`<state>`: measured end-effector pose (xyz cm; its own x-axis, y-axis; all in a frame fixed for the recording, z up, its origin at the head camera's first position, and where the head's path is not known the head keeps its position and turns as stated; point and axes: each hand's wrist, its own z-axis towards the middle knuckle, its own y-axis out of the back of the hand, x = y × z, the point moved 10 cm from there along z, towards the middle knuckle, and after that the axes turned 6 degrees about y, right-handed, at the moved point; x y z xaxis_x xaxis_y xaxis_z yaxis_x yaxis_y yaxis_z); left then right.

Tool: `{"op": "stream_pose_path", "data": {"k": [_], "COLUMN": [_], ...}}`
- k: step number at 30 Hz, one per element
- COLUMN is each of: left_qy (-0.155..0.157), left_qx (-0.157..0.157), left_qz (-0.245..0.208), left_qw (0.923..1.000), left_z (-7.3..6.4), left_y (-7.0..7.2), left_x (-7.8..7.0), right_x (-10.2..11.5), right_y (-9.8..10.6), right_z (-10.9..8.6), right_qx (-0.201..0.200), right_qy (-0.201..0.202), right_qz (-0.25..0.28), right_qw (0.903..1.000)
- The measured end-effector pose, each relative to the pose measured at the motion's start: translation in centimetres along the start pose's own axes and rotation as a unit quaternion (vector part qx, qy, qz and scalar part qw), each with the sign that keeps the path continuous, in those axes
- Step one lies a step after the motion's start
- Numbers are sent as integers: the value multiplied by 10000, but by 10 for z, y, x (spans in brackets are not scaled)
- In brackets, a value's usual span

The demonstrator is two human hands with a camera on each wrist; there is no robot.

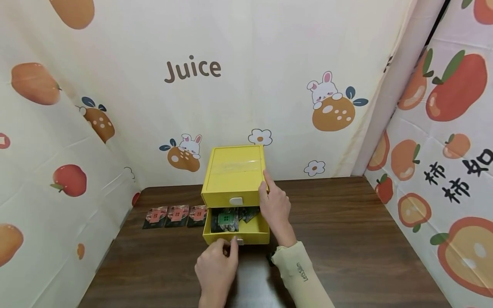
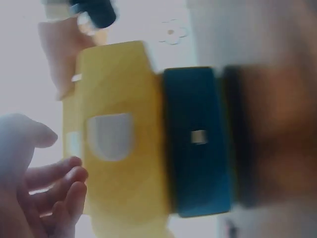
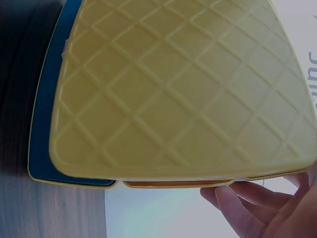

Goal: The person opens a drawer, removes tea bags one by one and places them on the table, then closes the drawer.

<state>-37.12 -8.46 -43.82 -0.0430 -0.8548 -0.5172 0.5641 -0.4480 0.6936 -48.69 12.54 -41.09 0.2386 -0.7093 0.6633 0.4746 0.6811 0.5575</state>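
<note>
A yellow drawer box (image 1: 236,171) stands at the back of the table, and its lower yellow drawer (image 1: 254,237) is pulled out. Dark cards with a green pattern (image 1: 226,219) lie inside. My left hand (image 1: 217,265) is at that drawer's front, thumb by the pale knob; in the left wrist view its fingers (image 2: 69,186) are loosely bent, with a gap to the thumb. My right hand (image 1: 275,207) rests along the box's upper right edge, index finger extended. The right wrist view shows the quilted yellow side panel (image 3: 188,99) with right fingertips (image 3: 233,203) near its edge.
Three dark cards with red patterns (image 1: 177,215) lie in a row left of the box. A blue drawer front (image 2: 198,144) shows beneath the yellow one in the left wrist view. Behind the brown table (image 1: 339,244) hangs a printed curtain (image 1: 250,98).
</note>
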Motion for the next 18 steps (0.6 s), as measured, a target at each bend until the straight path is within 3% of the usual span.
{"op": "stream_pose_path", "data": {"k": [2, 4, 6, 8, 10, 13, 16, 18], "left_qy": [-579, -1020, -1381, -1682, -1957, -2116, -1936, -1774], "left_qx": [-295, -181, 372, 1206, 2139, 3332, 4191, 4476], "left_qz": [-229, -324, -301, -156, 10, 186, 225, 202], "left_qw": [9976, 9941, 9893, 9782, 9570, 9186, 8868, 8762], "left_z": [12, 27, 43, 56, 62, 64, 60, 58], "left_y": [16, 23, 19, 5, -14, -43, -66, -75], "left_x": [-12, -22, -29, -36, -40, -42, -37, -33], "right_x": [0, 0, 0, -1, -2, -4, -3, -2], "right_y": [0, 0, 0, 1, 1, 2, 1, 0], "right_z": [0, 1, 1, 1, 1, 0, -1, -2], "right_qx": [15, 25, 30, 24, 26, 33, 76, 122], "right_qy": [-27, -41, -36, -50, -92, -160, -172, -156], "right_qz": [26, 62, 83, 96, 79, 55, 32, 23], "right_qw": [10000, 10000, 10000, 9999, 9999, 9999, 9998, 9998]}}
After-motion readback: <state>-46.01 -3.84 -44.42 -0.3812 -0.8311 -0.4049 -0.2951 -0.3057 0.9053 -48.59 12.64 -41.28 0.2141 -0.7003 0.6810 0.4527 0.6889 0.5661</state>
